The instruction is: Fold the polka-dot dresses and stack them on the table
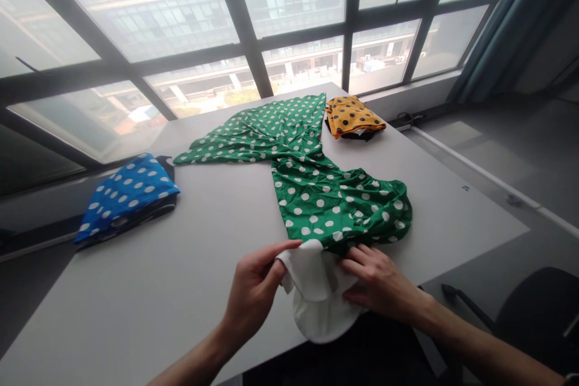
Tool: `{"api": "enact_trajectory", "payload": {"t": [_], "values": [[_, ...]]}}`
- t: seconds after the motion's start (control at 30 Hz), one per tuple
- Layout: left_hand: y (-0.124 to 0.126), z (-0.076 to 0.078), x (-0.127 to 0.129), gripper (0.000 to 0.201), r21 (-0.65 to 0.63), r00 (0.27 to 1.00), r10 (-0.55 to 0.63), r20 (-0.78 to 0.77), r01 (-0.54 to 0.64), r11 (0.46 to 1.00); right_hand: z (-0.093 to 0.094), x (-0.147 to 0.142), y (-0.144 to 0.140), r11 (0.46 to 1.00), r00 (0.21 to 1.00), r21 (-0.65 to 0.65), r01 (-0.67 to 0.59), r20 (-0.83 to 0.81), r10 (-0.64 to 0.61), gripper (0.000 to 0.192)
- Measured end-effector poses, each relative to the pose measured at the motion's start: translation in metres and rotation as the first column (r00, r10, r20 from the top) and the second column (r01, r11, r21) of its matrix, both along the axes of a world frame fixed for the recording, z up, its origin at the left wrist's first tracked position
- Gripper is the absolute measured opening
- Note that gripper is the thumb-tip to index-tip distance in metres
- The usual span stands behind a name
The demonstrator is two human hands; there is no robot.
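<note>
A green garment (312,193) with white polka dots lies spread and wrinkled over the table, a wide flared part at the far side and a gathered, puffed part at the near right. At its near end is a white cloth part (323,313) with a rounded edge, hanging at the table's front edge. My left hand (257,283) pinches a folded-over piece of this white cloth between thumb and fingers. My right hand (377,280) grips the cloth where green meets white, its fingertips partly hidden in the folds.
A folded blue polka-dot cloth (131,193) with dark fabric under it lies at the white table's (217,217) left edge. A folded orange polka-dot cloth (355,116) rests at the far right. Windows stand behind; a dark chair (538,307) is at the right.
</note>
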State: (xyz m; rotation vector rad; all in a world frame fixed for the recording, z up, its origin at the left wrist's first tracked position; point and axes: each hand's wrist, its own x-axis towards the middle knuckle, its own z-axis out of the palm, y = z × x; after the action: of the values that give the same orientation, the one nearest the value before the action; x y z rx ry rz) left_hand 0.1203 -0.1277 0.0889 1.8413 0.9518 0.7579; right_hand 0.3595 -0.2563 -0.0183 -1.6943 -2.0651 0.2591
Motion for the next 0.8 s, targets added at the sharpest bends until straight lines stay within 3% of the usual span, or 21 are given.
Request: {"api": "enact_trajectory", "payload": {"t": [0.17, 0.3, 0.47, 0.53, 0.63, 0.7, 0.8], "values": [[0.003, 0.004, -0.004, 0.032, 0.020, 0.997, 0.073, 0.000, -0.073, 0.997, -0.015, -0.002, -0.001, 0.991, 0.998, 0.120, 0.057, -0.031, -0.054, 0.012], [0.011, -0.001, -0.015, 0.035, -0.005, 0.976, 0.208, 0.070, -0.208, 0.978, -0.014, 0.004, 0.000, 0.979, 0.990, 0.195, 0.063, -0.138, -0.036, 0.024], [0.017, -0.011, -0.023, 0.043, -0.054, 0.935, 0.322, 0.150, -0.318, 0.947, 0.009, 0.009, -0.002, 0.983, 0.993, 0.173, -0.068, -0.080, 0.083, 0.028], [0.017, -0.012, -0.022, 0.046, -0.050, 0.929, 0.327, 0.175, -0.323, 0.945, 0.019, 0.005, -0.004, 0.990, 0.995, 0.116, -0.077, -0.054, 0.084, 0.028], [0.016, -0.012, -0.018, 0.045, -0.034, 0.935, 0.285, 0.209, -0.285, 0.958, 0.028, -0.009, -0.003, 0.996, 0.995, 0.050, -0.075, -0.069, 0.078, 0.049], [0.015, -0.011, -0.015, 0.044, -0.041, 0.945, 0.230, 0.231, -0.227, 0.973, 0.028, -0.024, 0.005, 0.998, 0.990, 0.027, -0.050, -0.128, 0.053, 0.057], [0.014, -0.009, -0.011, 0.042, -0.058, 0.958, 0.146, 0.247, -0.136, 0.989, 0.022, -0.048, 0.025, 0.997, 0.979, -0.010, -0.075, -0.191, 0.072, 0.053]]}}
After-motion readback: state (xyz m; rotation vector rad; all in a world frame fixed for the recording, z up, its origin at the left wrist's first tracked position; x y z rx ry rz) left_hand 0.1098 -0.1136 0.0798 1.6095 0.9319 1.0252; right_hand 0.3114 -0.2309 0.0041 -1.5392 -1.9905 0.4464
